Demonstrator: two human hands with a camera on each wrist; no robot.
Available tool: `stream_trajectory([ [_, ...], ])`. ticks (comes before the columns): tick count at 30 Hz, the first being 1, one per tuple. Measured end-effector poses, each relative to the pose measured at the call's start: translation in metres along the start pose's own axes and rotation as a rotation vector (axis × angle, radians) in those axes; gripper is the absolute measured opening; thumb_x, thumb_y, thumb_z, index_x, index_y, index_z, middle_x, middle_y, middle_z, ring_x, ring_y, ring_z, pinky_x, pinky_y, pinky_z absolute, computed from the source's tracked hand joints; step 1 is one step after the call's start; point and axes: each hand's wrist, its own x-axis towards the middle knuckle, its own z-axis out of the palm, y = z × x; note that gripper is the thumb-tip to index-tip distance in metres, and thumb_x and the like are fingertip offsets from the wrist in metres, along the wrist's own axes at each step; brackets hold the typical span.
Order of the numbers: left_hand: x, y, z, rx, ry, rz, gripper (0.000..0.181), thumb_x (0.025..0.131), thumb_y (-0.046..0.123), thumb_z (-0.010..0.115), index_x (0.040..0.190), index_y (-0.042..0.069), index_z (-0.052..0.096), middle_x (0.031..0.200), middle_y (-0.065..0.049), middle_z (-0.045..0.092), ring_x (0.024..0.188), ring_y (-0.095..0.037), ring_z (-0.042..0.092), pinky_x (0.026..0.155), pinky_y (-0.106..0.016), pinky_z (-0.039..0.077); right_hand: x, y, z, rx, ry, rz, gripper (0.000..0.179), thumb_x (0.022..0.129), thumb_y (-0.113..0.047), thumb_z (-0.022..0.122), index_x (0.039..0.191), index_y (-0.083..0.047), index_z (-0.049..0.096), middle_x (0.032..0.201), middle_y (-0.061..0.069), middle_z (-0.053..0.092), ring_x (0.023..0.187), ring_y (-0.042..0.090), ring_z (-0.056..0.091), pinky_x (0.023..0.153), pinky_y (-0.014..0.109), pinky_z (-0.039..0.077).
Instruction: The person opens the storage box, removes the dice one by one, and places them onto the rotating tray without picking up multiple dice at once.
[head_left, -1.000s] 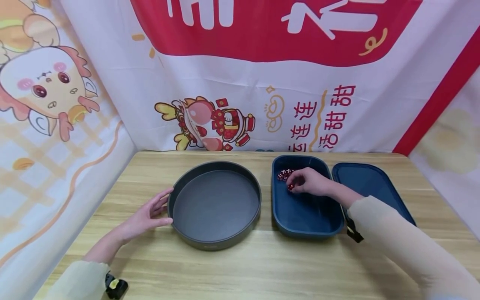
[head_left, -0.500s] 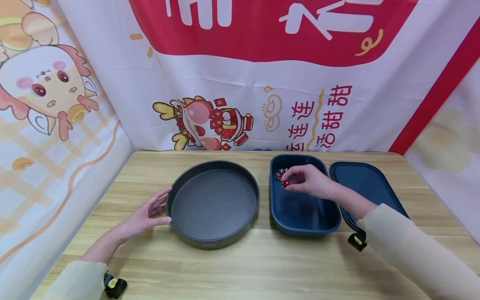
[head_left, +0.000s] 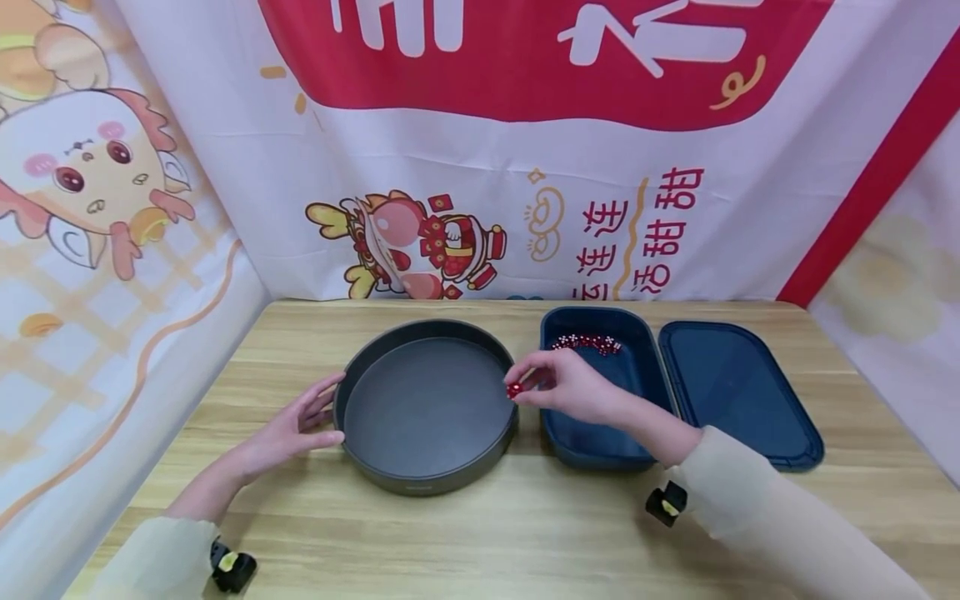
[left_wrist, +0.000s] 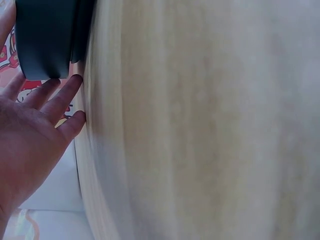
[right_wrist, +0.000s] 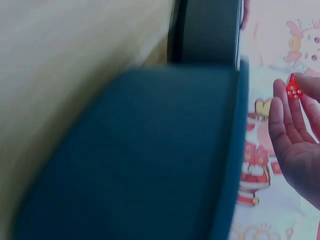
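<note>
Between thumb and fingertips my right hand [head_left: 573, 387] pinches a red die [head_left: 513, 390] with white pips. In the head view it hangs over the right rim of a round dark grey cake pan [head_left: 431, 408]; the right wrist view shows the die [right_wrist: 294, 87] held up above the box. My left hand [head_left: 292, 433] rests spread against the pan's left side, its fingers and thumb at the wall. More red dice [head_left: 588, 342] lie in a row at the far end of the dark blue box [head_left: 600, 462], which my right forearm partly covers.
A dark blue lid [head_left: 742, 396] lies flat to the right of the box. Everything stands on a wooden table [head_left: 450, 542], with a printed cloth [head_left: 450, 150] hanging behind and at the sides. A black wrist camera [head_left: 232, 571] sits on the left cuff.
My right hand has lifted the die out of the blue box and carried it left to the pan's rim. The left hand has stayed at the pan.
</note>
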Motion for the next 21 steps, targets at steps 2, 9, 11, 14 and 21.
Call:
stream_trajectory([
  [2,0.001,0.0,0.0,-0.002,0.0,-0.001,0.084,0.092,0.01,0.068,0.156,0.009,0.014,0.153,-0.032,0.017,0.135,-0.051,0.028,0.104,-0.057,0.029,0.004,-0.002,0.008,0.016,0.0,-0.003,0.02,0.086,-0.001,0.073,0.106,-0.006,0.071,0.097,0.003,0.069,0.084,0.018,0.063,0.077,0.034,0.055],
  [9,0.003,0.001,0.0,0.003,-0.007,-0.007,0.084,0.092,0.011,0.068,0.156,0.009,0.014,0.153,-0.032,0.017,0.135,-0.051,0.027,0.104,-0.056,0.029,0.019,-0.003,0.037,0.056,-0.019,-0.016,0.019,0.088,-0.003,0.071,0.107,-0.003,0.07,0.097,0.003,0.067,0.085,0.016,0.061,0.076,0.032,0.054],
  [11,0.003,0.001,0.0,0.004,-0.008,-0.007,0.084,0.092,0.011,0.068,0.156,0.008,0.014,0.153,-0.032,0.017,0.135,-0.051,0.027,0.104,-0.056,0.029,0.023,-0.004,0.045,0.066,-0.023,0.001,0.019,0.088,-0.004,0.071,0.108,-0.003,0.069,0.097,0.002,0.067,0.085,0.015,0.061,0.077,0.031,0.054],
  [14,0.004,0.001,0.001,-0.001,-0.01,-0.007,0.083,0.092,0.011,0.068,0.156,0.008,0.014,0.153,-0.032,0.017,0.135,-0.051,0.028,0.104,-0.056,0.029,0.031,-0.005,0.057,0.067,-0.018,0.032,0.02,0.087,-0.004,0.072,0.107,-0.005,0.07,0.096,0.0,0.066,0.085,0.015,0.061,0.077,0.028,0.054],
  [21,0.001,0.001,0.0,-0.001,-0.008,-0.015,0.083,0.092,0.011,0.067,0.156,0.01,0.014,0.154,-0.032,0.017,0.134,-0.051,0.028,0.103,-0.057,0.031,0.05,-0.009,0.088,0.002,0.006,0.033,0.021,0.087,-0.006,0.073,0.108,-0.006,0.071,0.096,-0.005,0.065,0.086,0.011,0.061,0.077,0.023,0.052],
])
